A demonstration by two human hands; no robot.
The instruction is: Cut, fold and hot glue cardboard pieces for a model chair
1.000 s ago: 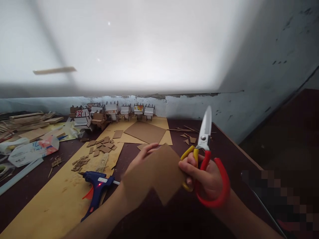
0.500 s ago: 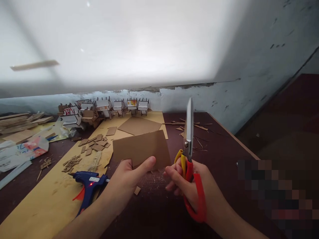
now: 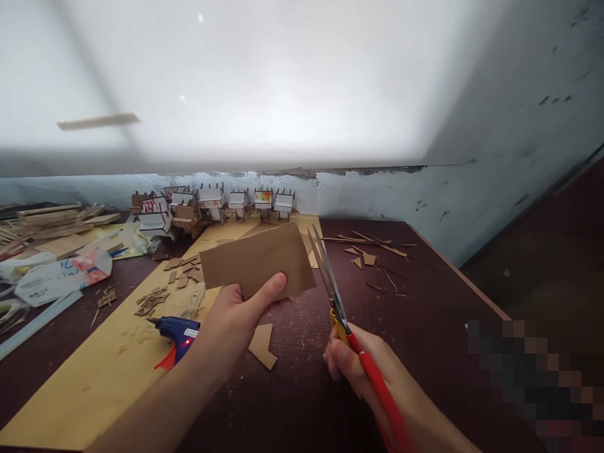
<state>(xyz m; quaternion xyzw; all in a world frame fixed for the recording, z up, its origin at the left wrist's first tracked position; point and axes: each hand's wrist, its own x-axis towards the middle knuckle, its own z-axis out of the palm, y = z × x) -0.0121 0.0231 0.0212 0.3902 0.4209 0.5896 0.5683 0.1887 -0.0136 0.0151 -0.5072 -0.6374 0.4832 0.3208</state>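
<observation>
My left hand (image 3: 245, 314) pinches a brown cardboard sheet (image 3: 255, 258) near its lower edge, thumb on top, holding it tilted above the dark table. In my right hand (image 3: 358, 355) are scissors (image 3: 333, 286) with red and yellow handles. Their blades point up and are slightly parted, just right of the sheet's right edge. An angular cardboard offcut (image 3: 263, 347) lies on the table below the sheet. A blue glue gun (image 3: 177, 333) with a red light and orange trigger rests left of my left forearm, partly hidden by it.
Small cardboard models (image 3: 212, 202) stand along the wall. Cardboard pieces (image 3: 153, 301) lie on a yellow board (image 3: 89, 377). Scraps and thin strips (image 3: 370, 258) are at the back right; wood sticks (image 3: 56, 220) and plastic (image 3: 66, 274) at left.
The scissors have tilted left and their blades have parted beside the sheet. The sheet has turned and moved left and up. The angular offcut now shows on the table below it.
</observation>
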